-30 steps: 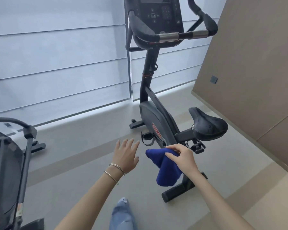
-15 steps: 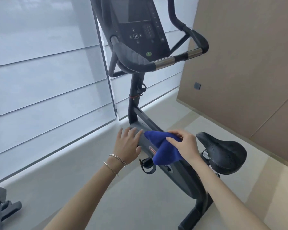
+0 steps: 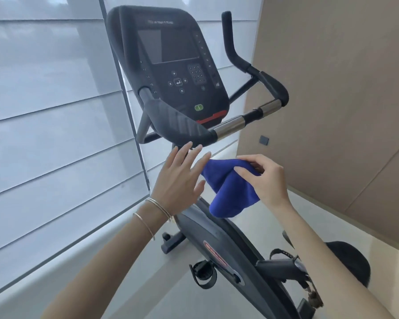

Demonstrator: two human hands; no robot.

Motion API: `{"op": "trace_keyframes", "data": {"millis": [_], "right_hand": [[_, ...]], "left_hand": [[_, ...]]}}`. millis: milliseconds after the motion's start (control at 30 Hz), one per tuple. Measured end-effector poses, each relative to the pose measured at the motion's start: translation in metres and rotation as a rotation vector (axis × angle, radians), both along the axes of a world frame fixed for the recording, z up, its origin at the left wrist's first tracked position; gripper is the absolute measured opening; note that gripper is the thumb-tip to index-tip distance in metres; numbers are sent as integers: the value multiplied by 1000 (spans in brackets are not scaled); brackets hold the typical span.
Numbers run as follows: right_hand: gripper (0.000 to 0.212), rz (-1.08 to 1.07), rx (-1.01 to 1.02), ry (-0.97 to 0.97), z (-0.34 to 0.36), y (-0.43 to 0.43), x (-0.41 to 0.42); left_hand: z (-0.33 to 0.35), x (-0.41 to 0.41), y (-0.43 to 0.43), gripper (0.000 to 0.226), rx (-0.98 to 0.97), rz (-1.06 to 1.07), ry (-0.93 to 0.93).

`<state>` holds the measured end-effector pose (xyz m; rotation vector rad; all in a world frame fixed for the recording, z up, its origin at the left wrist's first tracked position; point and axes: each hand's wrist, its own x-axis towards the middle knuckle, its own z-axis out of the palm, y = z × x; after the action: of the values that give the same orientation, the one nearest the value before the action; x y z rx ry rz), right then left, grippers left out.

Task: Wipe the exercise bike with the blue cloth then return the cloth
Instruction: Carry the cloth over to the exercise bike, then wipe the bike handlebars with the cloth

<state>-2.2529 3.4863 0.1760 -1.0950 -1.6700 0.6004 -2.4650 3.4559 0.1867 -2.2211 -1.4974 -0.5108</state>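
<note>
Grip on blue cloth (image 3: 228,192) by right hand (image 3: 267,180), pinching its bunched top; left hand (image 3: 177,178) spread, empty, just beside. Ahead, exercise bike (image 3: 217,238), handlebar (image 3: 182,125) above, cloth apparently hanging clear of both. Likely fault: light pinch letting cloth drop to floor (image 3: 148,284) mid-wipe.

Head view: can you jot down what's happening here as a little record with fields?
Machine: bike, console screen dark
Held item: cloth, blue, bunched, below the handlebar
Right: right hand pinches the cloth
Left: left hand open, fingers spread beside the cloth
Lower right: seat, partly behind the right arm
</note>
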Motion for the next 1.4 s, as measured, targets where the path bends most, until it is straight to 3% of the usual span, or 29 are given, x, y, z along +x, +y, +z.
{"op": "trace_keyframes", "data": {"millis": [367, 733, 900, 1000, 1133, 1400], "right_hand": [[22, -191, 58, 103, 34, 60, 16], [21, -452, 99, 283, 51, 102, -56], [18, -408, 102, 172, 49, 90, -75], [13, -268, 42, 118, 42, 73, -75], [31, -88, -103, 115, 31, 61, -65], [40, -237, -115, -105, 30, 91, -46]], "left_hand": [[47, -5, 83, 60, -19, -17, 18], [70, -53, 141, 66, -141, -95, 56], [73, -69, 155, 73, -172, -197, 62], [72, -72, 157, 75, -159, -269, 45], [69, -72, 157, 68, -146, -325, 11], [69, -71, 155, 62, -164, -322, -10]]}}
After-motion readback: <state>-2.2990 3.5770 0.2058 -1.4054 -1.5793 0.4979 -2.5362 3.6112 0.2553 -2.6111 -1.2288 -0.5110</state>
